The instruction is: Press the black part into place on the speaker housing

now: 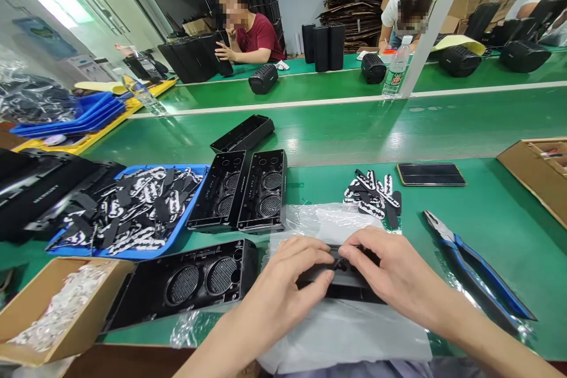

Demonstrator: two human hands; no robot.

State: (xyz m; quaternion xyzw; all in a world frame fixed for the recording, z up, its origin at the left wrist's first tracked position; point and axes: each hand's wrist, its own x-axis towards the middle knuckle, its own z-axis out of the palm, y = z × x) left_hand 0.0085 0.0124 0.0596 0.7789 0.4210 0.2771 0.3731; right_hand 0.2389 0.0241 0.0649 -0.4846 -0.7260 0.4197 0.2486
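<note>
Directly before me a black plastic housing lies on white foam wrapping, largely covered by my hands. My left hand grips its left part, with curved fingers and the thumb near the middle. At its centre, by a small dark detail, the fingertips of my right hand are pressed together; whatever they pinch is too small to make out. Behind the housing is a loose pile of black-and-white strips. Left of my hands, an open black speaker shell shows two round grilles.
More speaker shells stand beyond my left hand. A blue tray of strips and a cardboard box of small clear pieces sit left. Pliers, a phone and a carton lie right. People sit across the green bench.
</note>
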